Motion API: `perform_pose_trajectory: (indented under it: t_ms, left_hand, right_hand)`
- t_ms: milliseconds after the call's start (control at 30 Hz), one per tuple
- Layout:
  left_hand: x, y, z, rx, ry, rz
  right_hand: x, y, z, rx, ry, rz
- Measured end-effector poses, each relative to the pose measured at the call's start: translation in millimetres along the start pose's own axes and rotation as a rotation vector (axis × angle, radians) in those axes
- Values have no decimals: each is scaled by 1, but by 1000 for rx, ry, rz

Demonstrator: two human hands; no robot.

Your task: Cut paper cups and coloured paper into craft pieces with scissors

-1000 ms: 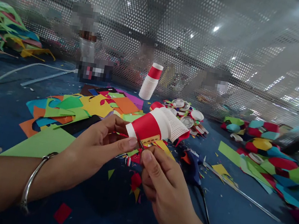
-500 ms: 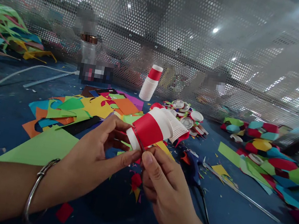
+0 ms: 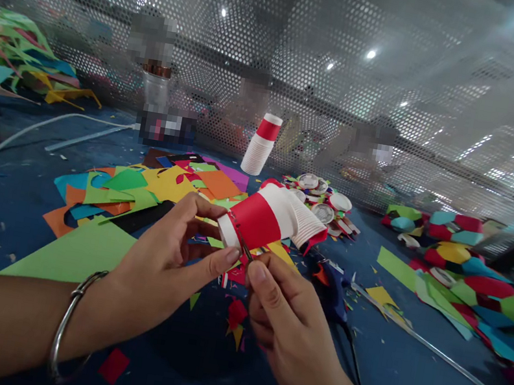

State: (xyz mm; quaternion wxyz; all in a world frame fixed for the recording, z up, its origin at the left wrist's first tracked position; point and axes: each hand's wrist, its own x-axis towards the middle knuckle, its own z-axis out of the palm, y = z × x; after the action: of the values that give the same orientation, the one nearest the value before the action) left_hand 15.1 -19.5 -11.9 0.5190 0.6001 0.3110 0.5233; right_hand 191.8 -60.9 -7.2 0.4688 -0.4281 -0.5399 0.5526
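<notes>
A white paper cup (image 3: 260, 218) with a wide red band tilts sideways in front of me, its white rim toward the lower left. A ribbed white cup piece (image 3: 305, 223) edged with red paper adjoins its far end. My left hand (image 3: 181, 249) grips the rim end, thumb below and fingers above. My right hand (image 3: 283, 312) pinches a thin dark piece (image 3: 247, 252), too small to name, against the red band near the rim. Dark marks run along the band there. A stack of paper cups (image 3: 259, 147) stands behind.
Coloured paper sheets (image 3: 167, 183) and a green sheet (image 3: 75, 247) lie at left. A blue glue gun (image 3: 335, 284) with a cord and a clear glue stick (image 3: 437, 351) are at right. Behind them are round lids (image 3: 322, 213) and multicoloured paper shapes (image 3: 478, 282). A perforated metal screen (image 3: 310, 50) rises beyond.
My right hand has drawn slightly away from the rim, so more of the dark piece shows. Dark marks on the red band now look broken up. The cup stays in my left hand.
</notes>
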Motion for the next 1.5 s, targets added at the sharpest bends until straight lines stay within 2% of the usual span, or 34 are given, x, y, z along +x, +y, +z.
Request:
perform_pose_trajectory:
  t_ms: [433, 800, 1200, 1400, 1500]
  left_hand:
    - [3, 1, -3, 27, 24, 35]
    - [-3, 1, -2, 86, -32, 29]
    - [-2, -1, -2, 162, 7, 69]
    - [-5, -4, -2, 237, 36, 140]
    - [-4, 0, 0, 172, 42, 82]
  right_hand:
    - [0, -1, 3, 101, 17, 38]
    - [0, 0, 7, 200, 33, 48]
    - [1, 1, 7, 220, 44, 62]
    - [0, 2, 8, 230, 52, 47]
    - [-1, 0, 7, 212, 39, 34]
